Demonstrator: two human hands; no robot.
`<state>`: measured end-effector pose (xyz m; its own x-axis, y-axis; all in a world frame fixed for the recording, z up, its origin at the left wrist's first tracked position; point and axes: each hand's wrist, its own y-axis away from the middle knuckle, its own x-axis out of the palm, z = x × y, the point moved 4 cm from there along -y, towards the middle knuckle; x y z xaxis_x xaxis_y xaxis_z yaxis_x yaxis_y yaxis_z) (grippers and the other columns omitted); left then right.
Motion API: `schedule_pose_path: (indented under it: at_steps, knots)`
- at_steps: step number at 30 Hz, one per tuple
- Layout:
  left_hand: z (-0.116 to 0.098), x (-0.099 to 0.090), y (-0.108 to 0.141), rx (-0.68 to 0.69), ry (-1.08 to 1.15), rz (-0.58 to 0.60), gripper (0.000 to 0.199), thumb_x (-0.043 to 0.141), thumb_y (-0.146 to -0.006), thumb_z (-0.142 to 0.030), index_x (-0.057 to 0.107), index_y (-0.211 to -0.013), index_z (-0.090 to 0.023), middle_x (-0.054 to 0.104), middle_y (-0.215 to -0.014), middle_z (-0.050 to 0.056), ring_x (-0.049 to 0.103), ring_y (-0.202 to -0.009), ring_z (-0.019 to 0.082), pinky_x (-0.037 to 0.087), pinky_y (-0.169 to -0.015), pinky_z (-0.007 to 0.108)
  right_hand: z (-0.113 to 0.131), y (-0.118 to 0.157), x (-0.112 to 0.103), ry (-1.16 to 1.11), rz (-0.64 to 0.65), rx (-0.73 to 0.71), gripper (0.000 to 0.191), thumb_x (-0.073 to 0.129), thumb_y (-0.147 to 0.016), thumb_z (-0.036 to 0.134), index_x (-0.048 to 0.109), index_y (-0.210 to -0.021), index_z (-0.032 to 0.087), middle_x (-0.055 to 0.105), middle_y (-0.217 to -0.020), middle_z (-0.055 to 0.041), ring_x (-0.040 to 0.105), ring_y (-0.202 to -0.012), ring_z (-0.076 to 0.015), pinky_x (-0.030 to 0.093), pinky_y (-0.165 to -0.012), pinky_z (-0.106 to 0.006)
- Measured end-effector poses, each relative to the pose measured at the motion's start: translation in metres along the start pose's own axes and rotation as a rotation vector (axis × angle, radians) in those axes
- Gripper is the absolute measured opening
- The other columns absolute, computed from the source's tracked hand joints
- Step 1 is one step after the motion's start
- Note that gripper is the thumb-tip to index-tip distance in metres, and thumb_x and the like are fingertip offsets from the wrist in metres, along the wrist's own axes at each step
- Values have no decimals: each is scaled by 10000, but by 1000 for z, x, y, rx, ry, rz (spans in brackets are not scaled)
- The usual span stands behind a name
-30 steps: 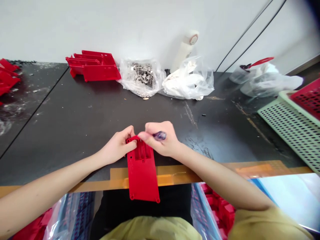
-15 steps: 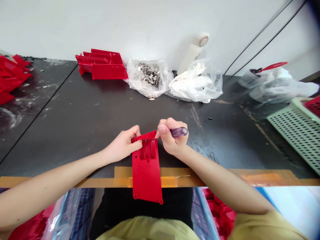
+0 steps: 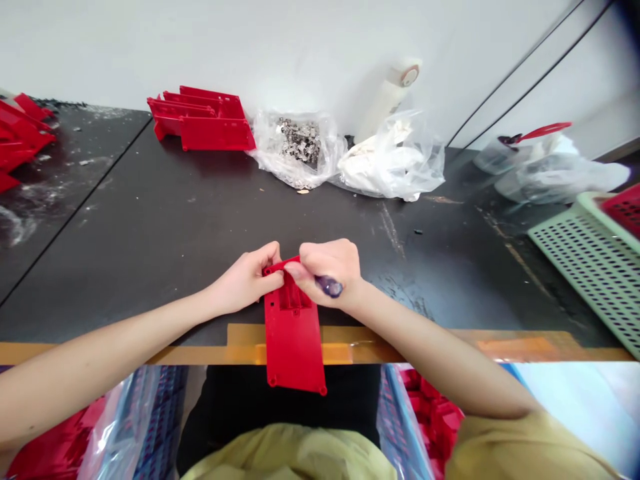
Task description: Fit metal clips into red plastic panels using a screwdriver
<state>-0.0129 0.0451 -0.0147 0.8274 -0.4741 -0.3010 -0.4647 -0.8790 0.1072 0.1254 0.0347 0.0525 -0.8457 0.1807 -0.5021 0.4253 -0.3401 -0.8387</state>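
- Your left hand [image 3: 245, 280] is closed around the far end of the red plastic part [image 3: 293, 340], with the fingers curled over its edge.
- Your right hand [image 3: 327, 277] is also closed. It has a purple tool handle [image 3: 329, 286] in the palm, and the fingertips press at the same end of the part (the tool's tip is hidden, so I cannot tell where it touches).
- The red plastic part lies flat at the front of the black desk [image 3: 150, 220]. Its near end crosses the amber tape [image 3: 245, 353] and reaches past the desk edge.
- Done so far, as it shows: more red parts stand in a stack [image 3: 203, 123] at the far side, and many lie in a bag [image 3: 435, 413] at your right knee.
- Left, as it shows: a clear bag of small metal pieces [image 3: 299, 143] stays full by the wall, and a pile of red parts [image 3: 25, 133] waits at the far left.
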Motion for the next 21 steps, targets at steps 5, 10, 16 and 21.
schedule_pose_path:
  at_steps: [5, 10, 16, 21]
  knots:
    - [2, 1, -1, -1, 24, 5, 191, 552, -791, -236, 368, -744, -220, 416, -563, -106, 380, -454, 65, 312, -428, 174, -13, 7, -1, -62, -17, 158, 462, 472, -960, 292, 233, -574, 202, 286, -467, 69, 238, -405, -50, 193, -407, -221]
    - [3, 2, -1, 5, 33, 9, 179, 534, -806, -237, 366, -748, -221, 451, -559, -106, 400, -449, 68, 333, -418, 172, -24, 20, -1, -99, -118, 303, 475, 420, -1000, 354, 249, -577, 221, 360, -457, 62, 329, -384, -53, 245, -397, -209]
    - [1, 2, 0, -2, 43, 19, 184, 540, -804, -221, 370, -734, -215, 468, -568, -102, 416, -464, 66, 325, -433, 172, -26, 27, 2, -137, -116, 332, 520, 433, -981, 457, 336, -535, 207, 393, -451, 43, 380, -399, -66, 272, -405, -214]
    - [-1, 1, 0, -2, 52, 24, 171, 540, -800, -203, 382, -735, -209, 449, -569, -106, 394, -464, 58, 303, -455, 178, -29, 31, 6, -158, -116, 347, 529, 418, -977, 480, 369, -527, 206, 388, -438, 38, 366, -382, -74, 273, -403, -225]
